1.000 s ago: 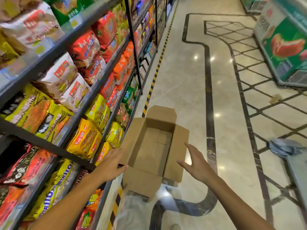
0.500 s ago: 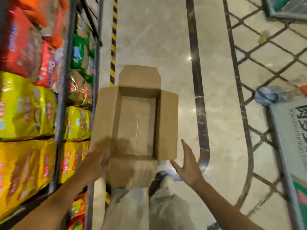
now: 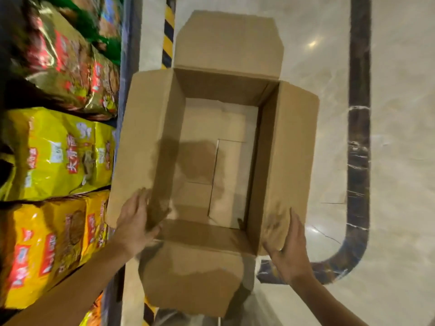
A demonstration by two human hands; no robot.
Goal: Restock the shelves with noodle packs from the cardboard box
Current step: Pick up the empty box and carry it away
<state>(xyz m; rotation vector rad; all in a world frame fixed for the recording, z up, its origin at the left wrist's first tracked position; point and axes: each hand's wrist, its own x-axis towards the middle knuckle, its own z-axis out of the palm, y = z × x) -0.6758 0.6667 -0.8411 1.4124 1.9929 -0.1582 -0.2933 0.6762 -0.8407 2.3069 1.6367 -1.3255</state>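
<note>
Since half a second ago the view has dropped closer over the cardboard box (image 3: 211, 149), which now fills the middle of the picture, and both hands have reached it. Before, they hung just short of its near corners; now the left hand (image 3: 135, 222) lies with flat fingers on the box's left flap at the near left corner, and the right hand (image 3: 288, 245) lies flat against the outside of the right flap at the near right corner, thumb toward the box. Neither hand's grip is clenched: the fingers are straight and press the cardboard, curled around nothing. The left hand is blurred.

The box stands open on the floor (image 3: 329, 67) with all four flaps spread out. Inside, only its bare cardboard bottom shows, with the seam of the bottom flaps and a dark shadow across the left half.

The noodle packs are on the shelves (image 3: 128, 43) to the left, just beside the box: a bright yellow pack (image 3: 58, 151) level with the box's middle, a darker yellow-orange pack (image 3: 49, 243) nearer, and a gold and red pack (image 3: 70, 67) farther off. A yellow and black striped strip (image 3: 168, 38) runs along the floor beside the shelf foot, partly hidden by the box. To the right a dark inlaid band (image 3: 359, 149) runs through the pale marble and curves round behind the right wrist.
</note>
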